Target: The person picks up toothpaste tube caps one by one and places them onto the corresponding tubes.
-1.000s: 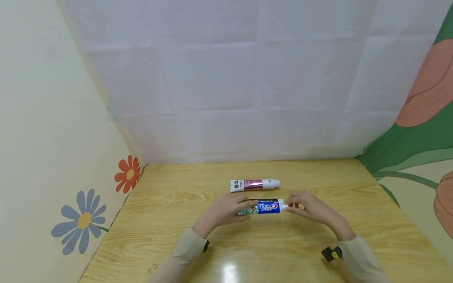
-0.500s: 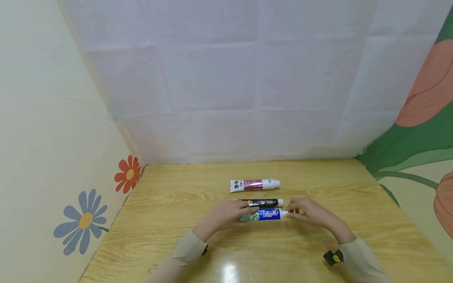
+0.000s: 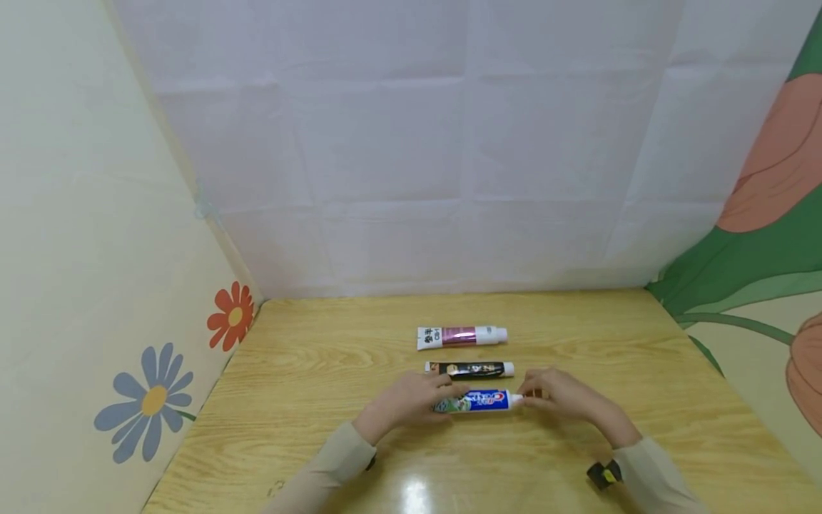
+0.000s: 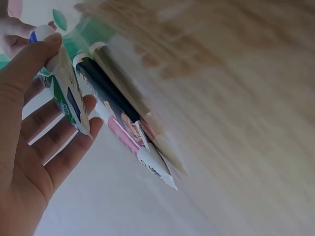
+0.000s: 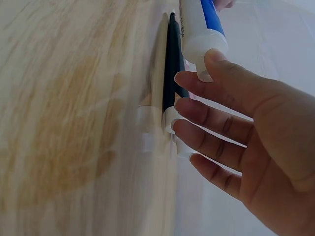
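A blue, green and white toothpaste tube (image 3: 486,400) lies crosswise between my two hands, its white cap to the right. My left hand (image 3: 414,400) holds its tail end, thumb on one side and fingers on the other. At the other end, my right hand (image 3: 561,396) pinches the small cap between thumb and index finger, while the other fingers stay loosely bent in the right wrist view. Just beyond is a black toothpaste tube (image 3: 475,369) with a white cap. Farther back lies a white and pink tube (image 3: 461,336), roughly parallel to the others.
The wooden table (image 3: 308,357) reaches back to a white sheet (image 3: 462,178) hung behind it. Painted walls with a blue flower (image 3: 153,401) and large green leaves (image 3: 764,250) flank the left and right sides.
Both hands have drawn the blue toothpaste tube toward the person. The black tube, mostly covered before, now shows in full behind it, with a gap between them.
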`<state>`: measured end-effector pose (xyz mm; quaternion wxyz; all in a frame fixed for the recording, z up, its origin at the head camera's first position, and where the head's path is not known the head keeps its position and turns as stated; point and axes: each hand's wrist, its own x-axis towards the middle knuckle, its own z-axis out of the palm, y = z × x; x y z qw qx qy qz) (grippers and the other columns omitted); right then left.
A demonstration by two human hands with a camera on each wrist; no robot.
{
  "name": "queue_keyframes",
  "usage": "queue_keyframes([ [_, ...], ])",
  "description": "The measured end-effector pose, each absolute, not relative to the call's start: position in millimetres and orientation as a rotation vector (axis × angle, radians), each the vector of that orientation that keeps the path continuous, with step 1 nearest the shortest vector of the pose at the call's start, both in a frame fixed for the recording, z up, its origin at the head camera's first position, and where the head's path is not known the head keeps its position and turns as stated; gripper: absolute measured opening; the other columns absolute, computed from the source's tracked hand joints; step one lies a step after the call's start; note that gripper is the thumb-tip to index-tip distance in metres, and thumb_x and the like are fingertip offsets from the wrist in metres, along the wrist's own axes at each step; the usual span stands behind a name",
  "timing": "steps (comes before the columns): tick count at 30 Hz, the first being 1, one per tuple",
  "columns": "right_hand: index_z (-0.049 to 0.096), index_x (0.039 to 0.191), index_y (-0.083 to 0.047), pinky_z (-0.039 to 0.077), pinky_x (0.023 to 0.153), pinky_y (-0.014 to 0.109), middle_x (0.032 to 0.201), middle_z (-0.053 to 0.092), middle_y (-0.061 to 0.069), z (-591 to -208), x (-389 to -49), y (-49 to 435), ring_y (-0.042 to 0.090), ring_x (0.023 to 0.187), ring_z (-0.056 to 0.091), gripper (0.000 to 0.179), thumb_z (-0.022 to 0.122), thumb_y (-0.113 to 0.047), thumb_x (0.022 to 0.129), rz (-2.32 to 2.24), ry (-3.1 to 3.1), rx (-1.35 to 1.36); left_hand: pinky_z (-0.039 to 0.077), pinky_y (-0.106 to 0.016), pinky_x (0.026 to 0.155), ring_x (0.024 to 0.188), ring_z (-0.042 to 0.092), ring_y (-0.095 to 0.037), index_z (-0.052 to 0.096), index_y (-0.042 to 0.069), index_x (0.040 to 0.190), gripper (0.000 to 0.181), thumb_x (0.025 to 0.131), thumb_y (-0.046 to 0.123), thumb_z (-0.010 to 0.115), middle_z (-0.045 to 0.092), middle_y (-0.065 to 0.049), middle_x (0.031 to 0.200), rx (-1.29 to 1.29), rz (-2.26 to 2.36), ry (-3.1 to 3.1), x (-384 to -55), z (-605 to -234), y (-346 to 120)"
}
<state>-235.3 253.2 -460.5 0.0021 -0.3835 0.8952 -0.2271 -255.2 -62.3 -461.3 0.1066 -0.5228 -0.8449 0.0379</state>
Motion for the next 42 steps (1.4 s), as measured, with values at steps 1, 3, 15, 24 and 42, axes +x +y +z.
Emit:
queue_keyframes([
  [1, 0.071, 0.094, -0.017, 0.047, 0.06, 0.02, 0.082, 0.057, -0.014, -461.5, -235.5, 253.3, -0.005, 0.068, 0.047, 0.02, 0.059, -0.032, 0.09, -0.706, 2.811, -1.202, 0.05, -0.018, 0.067, 0.097, 0.062, -0.013, 0.044, 0.028, 0.137, 0.06, 0.084, 0.05, 0.061, 0.06, 0.007, 0.11, -1.544, 0.117, -2.5, -255.3, -461.1, -61.9],
  [3, 0.071, 0.094, -0.016, 0.047, 0.059, 0.02, 0.081, 0.056, -0.014, -462.8, -236.2, 253.1, -0.005, 0.067, 0.047, 0.02, 0.059, -0.032, 0.09, -0.69, 2.812, -1.217, 0.049, -0.017, 0.064, 0.098, 0.062, -0.015, 0.045, 0.028, 0.136, 0.06, 0.083, 0.051, 0.061, 0.059, 0.006, 0.11, -1.549, 0.139, -2.509, -255.9, -461.5, -61.3],
  [15, 0.071, 0.094, -0.014, 0.046, 0.061, 0.017, 0.081, 0.057, -0.014, -465.9, -238.9, 254.0, -0.005, 0.068, 0.049, 0.022, 0.06, -0.032, 0.09, -0.642, 2.777, -1.2, 0.038, -0.009, 0.056, 0.074, 0.052, -0.002, 0.046, 0.028, 0.136, 0.062, 0.081, 0.05, 0.064, 0.058, 0.009, 0.097, -1.602, 0.162, -2.495, -258.8, -466.7, -58.3],
  [24, 0.071, 0.091, -0.016, 0.044, 0.06, 0.016, 0.077, 0.054, -0.016, -468.9, -239.5, 254.5, -0.005, 0.066, 0.046, 0.019, 0.061, -0.032, 0.089, -0.64, 2.766, -1.194, 0.038, -0.008, 0.058, 0.077, 0.053, -0.002, 0.047, 0.025, 0.134, 0.06, 0.081, 0.047, 0.065, 0.059, 0.008, 0.099, -1.634, 0.132, -2.496, -260.6, -469.3, -56.9],
  [42, 0.07, 0.089, -0.018, 0.048, 0.064, 0.02, 0.083, 0.06, -0.013, -468.7, -239.3, 254.6, -0.004, 0.071, 0.052, 0.017, 0.06, -0.031, 0.09, -0.674, 2.75, -1.161, 0.043, -0.01, 0.064, 0.082, 0.055, -0.003, 0.046, 0.025, 0.136, 0.059, 0.084, 0.047, 0.062, 0.059, 0.008, 0.103, -1.641, 0.139, -2.538, -262.0, -470.3, -56.6],
])
